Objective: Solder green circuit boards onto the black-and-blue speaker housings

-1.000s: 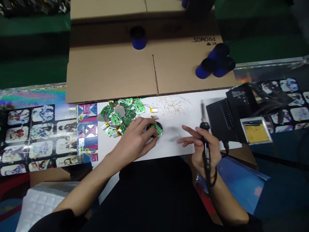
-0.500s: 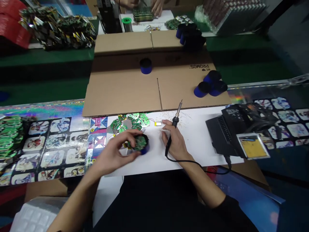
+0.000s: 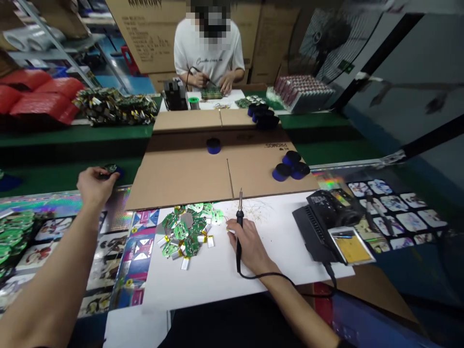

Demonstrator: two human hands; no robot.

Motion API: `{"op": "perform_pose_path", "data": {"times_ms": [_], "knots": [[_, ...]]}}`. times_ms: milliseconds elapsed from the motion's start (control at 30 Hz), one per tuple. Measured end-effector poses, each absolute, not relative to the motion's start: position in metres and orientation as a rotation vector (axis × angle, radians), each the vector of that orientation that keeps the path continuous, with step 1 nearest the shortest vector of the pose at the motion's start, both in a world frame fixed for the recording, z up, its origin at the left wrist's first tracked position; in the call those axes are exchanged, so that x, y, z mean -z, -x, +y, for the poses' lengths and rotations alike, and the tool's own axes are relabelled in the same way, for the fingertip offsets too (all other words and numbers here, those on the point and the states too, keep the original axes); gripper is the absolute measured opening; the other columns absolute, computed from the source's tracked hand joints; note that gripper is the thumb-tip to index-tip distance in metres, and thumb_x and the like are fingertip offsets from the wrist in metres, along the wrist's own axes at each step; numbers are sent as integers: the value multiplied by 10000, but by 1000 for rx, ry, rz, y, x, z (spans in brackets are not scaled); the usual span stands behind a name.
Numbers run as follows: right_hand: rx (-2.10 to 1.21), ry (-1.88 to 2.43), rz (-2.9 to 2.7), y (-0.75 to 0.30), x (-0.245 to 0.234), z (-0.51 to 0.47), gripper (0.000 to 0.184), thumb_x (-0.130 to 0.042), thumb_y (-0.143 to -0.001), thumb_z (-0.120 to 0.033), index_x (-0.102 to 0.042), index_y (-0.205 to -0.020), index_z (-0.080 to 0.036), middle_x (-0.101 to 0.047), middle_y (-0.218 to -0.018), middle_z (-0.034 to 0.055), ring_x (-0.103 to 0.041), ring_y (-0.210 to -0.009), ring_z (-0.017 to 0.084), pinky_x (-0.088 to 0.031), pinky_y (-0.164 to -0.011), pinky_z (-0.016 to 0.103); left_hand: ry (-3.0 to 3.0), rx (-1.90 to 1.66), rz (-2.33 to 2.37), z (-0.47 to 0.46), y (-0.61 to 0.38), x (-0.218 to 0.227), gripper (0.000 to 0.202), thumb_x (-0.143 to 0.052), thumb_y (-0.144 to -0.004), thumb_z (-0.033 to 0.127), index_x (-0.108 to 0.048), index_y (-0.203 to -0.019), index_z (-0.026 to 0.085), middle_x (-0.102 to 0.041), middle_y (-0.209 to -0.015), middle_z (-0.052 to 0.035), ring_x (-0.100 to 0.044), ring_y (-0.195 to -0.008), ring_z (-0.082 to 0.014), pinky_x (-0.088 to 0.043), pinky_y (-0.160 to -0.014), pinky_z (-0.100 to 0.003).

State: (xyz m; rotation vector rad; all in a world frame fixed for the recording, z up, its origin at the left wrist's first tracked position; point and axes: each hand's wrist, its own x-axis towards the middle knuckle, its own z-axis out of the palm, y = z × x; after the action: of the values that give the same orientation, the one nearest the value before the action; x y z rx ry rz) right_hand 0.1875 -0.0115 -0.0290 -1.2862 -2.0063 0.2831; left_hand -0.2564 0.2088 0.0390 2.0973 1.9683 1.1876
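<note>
My left hand (image 3: 94,187) reaches far out to the left, past the mat, its fingers shut on a small dark round holder (image 3: 111,169) with a blue base, and a green glint shows on top. My right hand (image 3: 250,246) grips a black soldering iron (image 3: 239,227) upright, its metal tip pointing away. That hand rests on a white sheet (image 3: 275,263), just right of a heap of green circuit boards and small silver pouch batteries (image 3: 185,231). Fine wires and solder bits (image 3: 257,210) lie beyond the iron.
A black soldering station (image 3: 321,224) and a yellow sponge tray (image 3: 351,246) stand to the right. Flattened cardboard (image 3: 181,186) holds several blue-and-black cylinders (image 3: 290,165). Beyond it, a co-worker (image 3: 208,53) solders at another bench. A stack of boards (image 3: 116,107) lies at back left.
My left hand has swung far left from above the white sheet, carrying the round holder. My right hand has drawn closer to me, and the view has tilted up, showing the co-worker.
</note>
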Motion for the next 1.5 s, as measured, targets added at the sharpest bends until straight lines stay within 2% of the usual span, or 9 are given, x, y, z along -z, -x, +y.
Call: {"op": "perform_pose_path", "data": {"times_ms": [167, 433, 633, 833, 1000, 1133, 1267, 1367, 1500], "knots": [[-212, 1284, -1952, -184, 31, -11, 241, -576, -1006, -68, -628, -1168, -237, -781, -1077, 72, -703, -941, 250, -571, -831, 401, -1725, -1473, 2250, 209, 215, -49, 228, -697, -776, 307, -519, -895, 228, -543, -1034, -59, -579, -1159, -326, -473, -1150, -685], [-259, 1222, -1816, -186, 33, -17, 296, -538, -984, -26, -658, -1130, -254, -784, -987, 47, -724, -855, 228, -593, -771, 383, -2109, -934, 1518, 250, 40, -50, 538, -813, -812, 408, -642, -1283, 214, -677, -1387, -109, -668, -1263, -287, -583, -1046, -390], [-429, 1289, -1593, -197, 28, -26, 188, -525, -1043, -113, -609, -1127, -259, -758, -992, 41, -778, -856, 194, -647, -746, 332, -2059, -824, 1522, 273, -34, -50, 305, -788, -861, 300, -618, -1076, 165, -691, -1244, -193, -644, -1217, -365, -502, -1080, -513], [-809, 1168, -1259, -218, -5, -39, 29, -573, -1087, -241, -567, -1098, -267, -718, -1002, 30, -777, -856, 164, -677, -718, 303, -2149, -615, 1192, 188, -17, -56, 322, -861, -809, 355, -591, -904, 207, -720, -968, -50, -675, -939, -269, -516, -902, -389], [-781, 1035, -1227, -234, -45, -41, 110, -645, -1054, -183, -589, -1092, -269, -727, -967, 5, -782, -837, 148, -672, -796, 313, -2158, -493, 915, 65, 7, -39, 280, -804, -886, 293, -539, -951, 228, -717, -1253, -56, -683, -1122, -259, -524, -948, -376], [-837, 1039, -1218, -233, -60, -45, 137, -639, -1052, -157, -589, -1113, -270, -741, -990, 7, -787, -841, 147, -668, -810, 321, -2112, -445, 894, 0, 16, -24, 265, -725, -972, 250, -549, -1169, 253, -642, -1423, -109, -633, -1315, -304, -540, -1060, -468], [-887, 1002, -1204, -222, -64, -48, 141, -647, -1043, -149, -594, -1099, -266, -740, -995, 7, -795, -840, 154, -683, -798, 330, -2025, -553, 911, -13, 10, -36, 731, -793, -966, 362, -392, -1574, 299, -443, -1674, -147, -452, -1564, -325, -438, -1259, -521], [-891, 978, -1204, -216, -68, -49, 153, -646, -1037, -133, -597, -1094, -267, -739, -992, 6, -793, -832, 155, -690, -785, 339, -1954, -651, 816, 0, 2, -49, 563, -755, -1010, 323, -525, -1524, 316, -633, -1521, -90, -617, -1409, -253, -510, -1183, -434], [-831, 978, -1214, -222, -75, -53, 163, -634, -1036, -112, -601, -1080, -265, -742, -990, 8, -779, -819, 148, -677, -771, 331, -1942, -815, 730, 13, -7, -57, 86, -715, -1014, 178, -767, -1044, 240, -788, -1032, -29, -742, -986, -177, -579, -916, -336]]}}
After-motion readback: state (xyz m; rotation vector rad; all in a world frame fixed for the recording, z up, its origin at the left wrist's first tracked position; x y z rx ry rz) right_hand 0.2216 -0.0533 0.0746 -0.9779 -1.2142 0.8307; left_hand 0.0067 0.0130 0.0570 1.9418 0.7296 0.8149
